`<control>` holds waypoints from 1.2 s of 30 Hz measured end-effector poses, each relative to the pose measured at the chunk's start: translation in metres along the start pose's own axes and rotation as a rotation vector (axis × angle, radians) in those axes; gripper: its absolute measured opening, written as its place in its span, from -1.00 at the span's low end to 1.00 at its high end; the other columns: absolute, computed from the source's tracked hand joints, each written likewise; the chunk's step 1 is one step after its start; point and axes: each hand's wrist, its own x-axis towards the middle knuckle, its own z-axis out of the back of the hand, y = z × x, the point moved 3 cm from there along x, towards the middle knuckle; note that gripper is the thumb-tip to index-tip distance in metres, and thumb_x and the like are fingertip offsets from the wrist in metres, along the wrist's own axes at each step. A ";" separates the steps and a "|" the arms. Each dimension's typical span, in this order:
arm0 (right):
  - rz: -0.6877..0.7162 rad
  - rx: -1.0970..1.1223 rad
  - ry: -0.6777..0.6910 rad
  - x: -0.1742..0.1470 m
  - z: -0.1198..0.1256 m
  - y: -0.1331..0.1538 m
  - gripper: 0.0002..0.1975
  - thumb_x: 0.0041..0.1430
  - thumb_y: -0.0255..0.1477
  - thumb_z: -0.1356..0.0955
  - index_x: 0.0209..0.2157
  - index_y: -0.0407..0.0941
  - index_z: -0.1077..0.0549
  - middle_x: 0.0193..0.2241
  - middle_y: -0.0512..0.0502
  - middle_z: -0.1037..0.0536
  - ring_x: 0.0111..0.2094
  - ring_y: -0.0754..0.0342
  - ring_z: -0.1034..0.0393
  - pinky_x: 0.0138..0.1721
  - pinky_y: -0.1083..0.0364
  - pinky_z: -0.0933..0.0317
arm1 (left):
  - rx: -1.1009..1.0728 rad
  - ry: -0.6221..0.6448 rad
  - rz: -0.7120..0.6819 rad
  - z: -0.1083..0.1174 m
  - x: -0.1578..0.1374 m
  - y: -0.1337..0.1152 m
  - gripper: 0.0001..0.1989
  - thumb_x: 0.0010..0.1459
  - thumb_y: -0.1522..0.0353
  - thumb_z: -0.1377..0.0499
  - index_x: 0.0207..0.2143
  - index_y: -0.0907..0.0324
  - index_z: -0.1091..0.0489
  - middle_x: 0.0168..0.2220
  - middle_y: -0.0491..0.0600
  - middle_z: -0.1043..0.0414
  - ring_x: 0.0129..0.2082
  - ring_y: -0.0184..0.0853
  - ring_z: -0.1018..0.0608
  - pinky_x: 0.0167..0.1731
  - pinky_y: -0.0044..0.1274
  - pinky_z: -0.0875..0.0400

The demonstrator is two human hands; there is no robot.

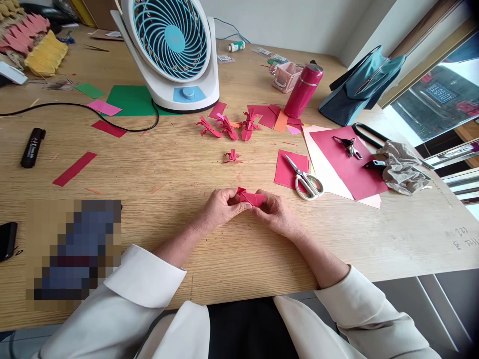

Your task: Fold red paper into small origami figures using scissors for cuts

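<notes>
A small red piece of folded paper (253,200) is pinched between my two hands, just above the wooden table. My left hand (221,207) grips its left side, thumb in front. On the right end, my right hand (275,212) holds it between thumb and fingers. Part of the paper is hidden behind the fingers. Beyond my hands sits a small red origami figure (232,156) with thin legs. Farther back, larger red origami figures (227,126) stand in a row. To the right, white-handled scissors (305,179) lie partly on red paper squares (283,169).
A white fan (187,92) stands at the back, its black cable (75,104) running left. A red bottle (305,89) and a teal bag (352,99) are back right. Red sheets (344,164) lie at right. At left are a black marker (33,148) and a red strip (75,169).
</notes>
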 end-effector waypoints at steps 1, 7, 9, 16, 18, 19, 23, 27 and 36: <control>-0.027 0.024 -0.009 0.000 0.000 -0.002 -0.74 0.19 -0.28 -0.39 -0.44 -0.13 -0.32 -0.50 0.07 -0.23 -0.49 0.18 -0.07 -0.48 0.14 0.02 | -0.034 -0.011 0.000 0.001 0.000 -0.001 -0.68 0.01 0.16 -0.33 -0.48 0.26 -0.45 -0.59 -0.14 -0.31 -0.57 -0.46 -0.28 -0.55 -0.59 -0.15; -0.068 0.150 -0.034 0.000 0.000 -0.010 -0.58 0.09 -0.13 -0.46 -0.52 -0.12 -0.28 -0.54 0.09 -0.19 -0.52 0.19 0.02 -0.51 0.13 0.10 | -0.154 -0.050 0.068 0.006 0.000 -0.001 -0.65 -0.10 0.18 -0.40 -0.60 0.26 -0.41 -0.65 -0.17 -0.22 -0.61 -0.51 -0.22 -0.58 -0.60 -0.09; -0.074 0.156 -0.033 -0.001 0.001 -0.009 -0.58 0.08 -0.09 -0.46 -0.51 -0.12 -0.30 -0.55 0.09 -0.20 -0.52 0.19 0.01 -0.50 0.13 0.09 | -0.199 -0.047 0.094 0.006 0.000 -0.001 -0.65 -0.12 0.18 -0.41 -0.59 0.26 -0.41 -0.66 -0.17 -0.26 -0.62 -0.52 -0.23 -0.60 -0.61 -0.10; -0.060 0.133 -0.072 -0.001 0.003 -0.005 -0.60 0.08 -0.07 -0.45 -0.48 -0.11 -0.38 -0.53 0.04 -0.29 -0.47 0.14 -0.10 -0.46 0.13 -0.01 | -0.303 -0.043 0.115 0.006 0.002 -0.002 -0.68 -0.01 0.17 -0.36 -0.52 0.25 -0.44 -0.60 -0.13 -0.38 -0.69 -0.56 -0.28 -0.68 -0.65 -0.13; -0.063 0.141 -0.070 0.000 0.003 -0.006 -0.59 0.08 -0.06 -0.45 -0.48 -0.11 -0.37 -0.53 0.03 -0.31 -0.46 0.12 -0.13 -0.44 0.13 -0.02 | -0.323 -0.053 0.105 0.006 0.002 -0.002 -0.67 -0.01 0.17 -0.36 -0.52 0.25 -0.43 -0.60 -0.13 -0.38 -0.70 -0.57 -0.27 -0.68 -0.65 -0.13; -0.060 0.146 -0.064 0.000 0.003 -0.007 -0.59 0.09 -0.06 -0.45 -0.48 -0.11 -0.36 -0.52 0.03 -0.31 -0.45 0.12 -0.14 -0.44 0.13 -0.03 | -0.332 -0.058 0.103 0.007 0.002 -0.002 -0.67 -0.01 0.17 -0.36 -0.52 0.25 -0.42 -0.60 -0.13 -0.37 -0.70 -0.57 -0.27 -0.68 -0.66 -0.13; -0.009 0.157 -0.016 0.001 0.004 -0.009 -0.61 0.17 -0.10 -0.41 -0.46 -0.11 -0.32 -0.48 0.02 -0.31 -0.44 0.14 -0.13 -0.41 0.13 -0.04 | -0.384 -0.060 0.108 0.007 0.002 -0.001 -0.65 0.00 0.15 -0.36 -0.52 0.25 -0.41 -0.61 -0.15 -0.34 -0.69 -0.58 -0.25 -0.68 -0.66 -0.12; 0.042 0.164 0.001 0.001 0.004 -0.008 -0.64 0.21 -0.15 -0.40 -0.46 -0.11 -0.29 -0.45 0.02 -0.31 -0.43 0.14 -0.13 -0.39 0.13 -0.06 | -0.376 -0.075 0.108 0.008 0.002 -0.002 -0.65 0.00 0.15 -0.36 -0.54 0.24 -0.38 -0.62 -0.16 -0.32 -0.69 -0.57 -0.25 -0.67 -0.65 -0.12; 0.007 0.085 0.007 -0.001 0.002 -0.003 -0.65 0.21 -0.10 -0.37 -0.40 -0.10 -0.38 -0.44 -0.03 -0.37 -0.37 0.06 -0.24 -0.37 0.11 -0.14 | -0.267 -0.065 0.086 0.008 0.002 -0.003 -0.65 0.04 0.17 -0.31 -0.57 0.22 -0.33 -0.62 -0.15 -0.31 -0.69 -0.55 -0.24 -0.67 -0.63 -0.11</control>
